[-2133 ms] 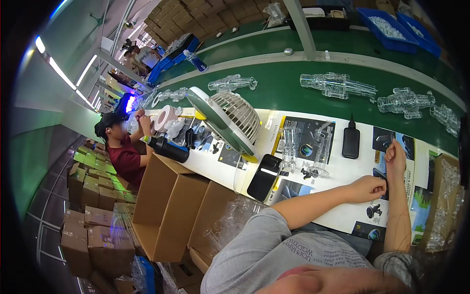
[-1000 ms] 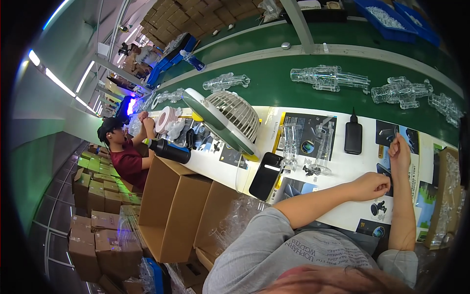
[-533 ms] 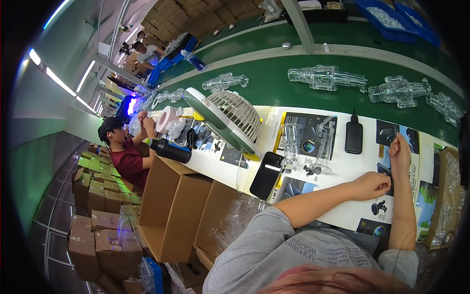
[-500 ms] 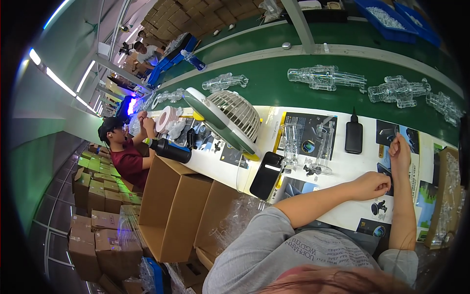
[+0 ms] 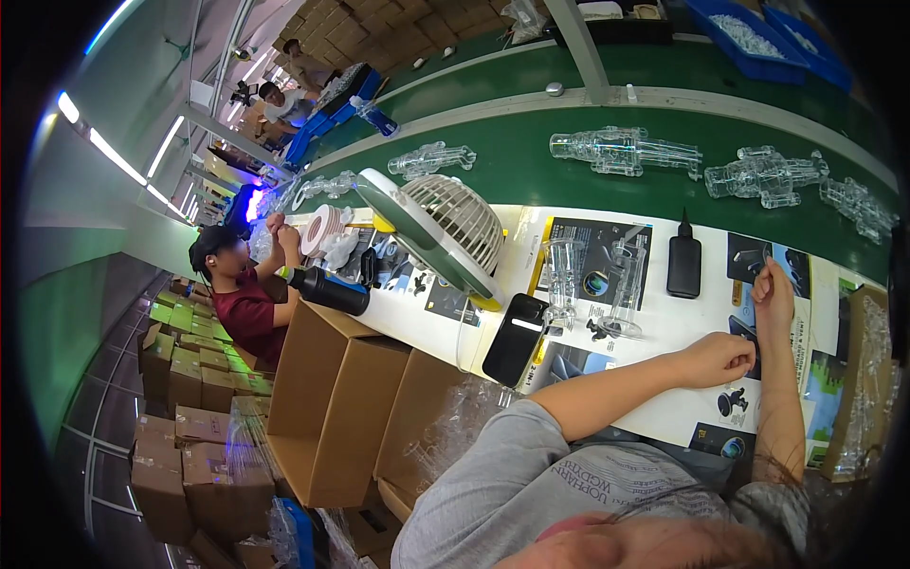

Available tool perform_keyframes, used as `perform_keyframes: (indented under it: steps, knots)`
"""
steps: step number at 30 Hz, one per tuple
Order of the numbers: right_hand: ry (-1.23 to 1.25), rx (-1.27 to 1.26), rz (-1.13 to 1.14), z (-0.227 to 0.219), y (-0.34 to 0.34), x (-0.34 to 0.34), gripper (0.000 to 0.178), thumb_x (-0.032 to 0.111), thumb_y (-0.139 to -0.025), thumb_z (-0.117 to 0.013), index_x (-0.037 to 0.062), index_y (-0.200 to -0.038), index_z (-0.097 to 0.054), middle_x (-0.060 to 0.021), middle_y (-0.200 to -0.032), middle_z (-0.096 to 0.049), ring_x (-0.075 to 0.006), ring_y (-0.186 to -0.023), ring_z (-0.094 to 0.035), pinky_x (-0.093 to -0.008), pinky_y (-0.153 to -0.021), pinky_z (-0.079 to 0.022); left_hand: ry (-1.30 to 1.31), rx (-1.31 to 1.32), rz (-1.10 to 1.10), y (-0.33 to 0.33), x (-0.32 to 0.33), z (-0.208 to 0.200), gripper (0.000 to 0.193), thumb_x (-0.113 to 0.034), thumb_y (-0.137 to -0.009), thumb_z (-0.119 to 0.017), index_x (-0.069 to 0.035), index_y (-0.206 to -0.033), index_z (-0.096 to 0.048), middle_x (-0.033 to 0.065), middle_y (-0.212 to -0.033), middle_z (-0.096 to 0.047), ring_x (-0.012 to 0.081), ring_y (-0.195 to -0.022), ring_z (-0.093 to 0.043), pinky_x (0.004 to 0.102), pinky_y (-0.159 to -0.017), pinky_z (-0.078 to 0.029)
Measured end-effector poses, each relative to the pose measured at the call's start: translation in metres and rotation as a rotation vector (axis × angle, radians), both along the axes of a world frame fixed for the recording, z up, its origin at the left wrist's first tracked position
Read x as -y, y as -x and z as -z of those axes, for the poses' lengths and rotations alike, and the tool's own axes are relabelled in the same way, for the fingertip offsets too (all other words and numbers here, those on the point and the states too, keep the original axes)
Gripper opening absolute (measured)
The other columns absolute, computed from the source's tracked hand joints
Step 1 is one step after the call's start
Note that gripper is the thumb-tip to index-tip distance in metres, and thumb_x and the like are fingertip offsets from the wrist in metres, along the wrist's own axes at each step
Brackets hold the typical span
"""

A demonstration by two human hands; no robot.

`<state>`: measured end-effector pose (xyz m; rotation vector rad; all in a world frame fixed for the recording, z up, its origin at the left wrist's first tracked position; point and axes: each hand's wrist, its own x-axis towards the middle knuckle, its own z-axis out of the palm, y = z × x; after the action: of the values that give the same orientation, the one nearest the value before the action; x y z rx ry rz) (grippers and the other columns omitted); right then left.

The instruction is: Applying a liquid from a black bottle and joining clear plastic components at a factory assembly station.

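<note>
My left hand point(image 5: 725, 359) is curled into a loose fist above the printed sheets, close to my right forearm. Whatever its fingers might hold is hidden. My right hand point(image 5: 773, 289) is raised a little farther off, its fingers drawn together at the tips; I cannot make out anything between them. Nearest to it stands a black dropper bottle point(image 5: 684, 261) with a thin pointed nozzle. Left of that, two clear plastic pieces, a ribbed tube point(image 5: 563, 280) and a slimmer one with a round base point(image 5: 625, 289), are on the sheets. A black phone point(image 5: 517, 339) lies beside them.
A white-and-green fan point(image 5: 445, 228) stands left of the phone. Clear figure-like parts point(image 5: 621, 152) lie along the green belt point(image 5: 512, 175). Open cardboard boxes point(image 5: 351, 408) sit at my left, another carton point(image 5: 864, 379) at my right. A co-worker point(image 5: 248, 303) in dark red sits farther left.
The clear parts on the green belt have shifted slightly left. The co-worker's head has turned. Both my hands have stayed nearly still.
</note>
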<state>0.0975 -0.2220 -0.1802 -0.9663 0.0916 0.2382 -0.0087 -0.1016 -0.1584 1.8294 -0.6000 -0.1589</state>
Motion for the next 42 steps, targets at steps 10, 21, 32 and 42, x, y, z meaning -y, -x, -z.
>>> perform_keyframes:
  steps: [10, 21, 32, 42]
  knots:
    - [0.001, 0.007, 0.006, -0.0013, 0.0007, 0.0002, 0.02, 0.018, -0.09, -0.048, 0.009, -0.072, -0.047, 0.0051, -0.053, -0.035, -0.004, -0.047, -0.033, -0.02, -0.045, -0.025, -0.006, 0.002, -0.008, 0.0001, 0.0002, -0.0023, 0.008, -0.009, -0.075, -0.057, -0.003, -0.078, -0.054, 0.0101, -0.069, -0.057, 0.0242, -0.06, -0.055, 0.0327, -0.055, -0.043]
    - [0.015, 0.004, 0.014, -0.0016, 0.0008, 0.0012, 0.02, 0.018, -0.09, -0.048, 0.0092, -0.071, -0.047, 0.0049, -0.053, -0.035, -0.0041, -0.047, -0.033, -0.0201, -0.044, -0.025, 0.01, 0.001, 0.002, 0.0005, 0.0009, -0.003, 0.006, -0.009, -0.075, -0.056, -0.003, -0.077, -0.055, 0.0107, -0.069, -0.056, 0.0242, -0.058, -0.054, 0.0329, -0.054, -0.042]
    - [0.021, 0.01, 0.019, -0.0004, 0.0002, 0.0015, 0.021, 0.019, -0.09, -0.048, 0.0094, -0.071, -0.047, 0.0049, -0.053, -0.035, -0.0042, -0.047, -0.033, -0.0201, -0.044, -0.026, 0.001, 0.0, 0.005, 0.0001, 0.0012, -0.0016, 0.006, -0.008, -0.074, -0.056, -0.003, -0.077, -0.054, 0.0109, -0.069, -0.055, 0.0245, -0.059, -0.054, 0.0332, -0.055, -0.042]
    - [0.014, 0.004, 0.01, -0.0003, -0.0006, 0.0035, 0.022, 0.019, -0.09, -0.049, 0.0096, -0.07, -0.046, 0.0046, -0.053, -0.035, -0.0046, -0.047, -0.033, -0.0202, -0.045, -0.026, 0.016, -0.002, 0.007, -0.0003, 0.0027, 0.0007, 0.006, -0.007, -0.072, -0.056, -0.003, -0.076, -0.054, 0.0103, -0.069, -0.054, 0.0235, -0.059, -0.053, 0.0324, -0.055, -0.042]
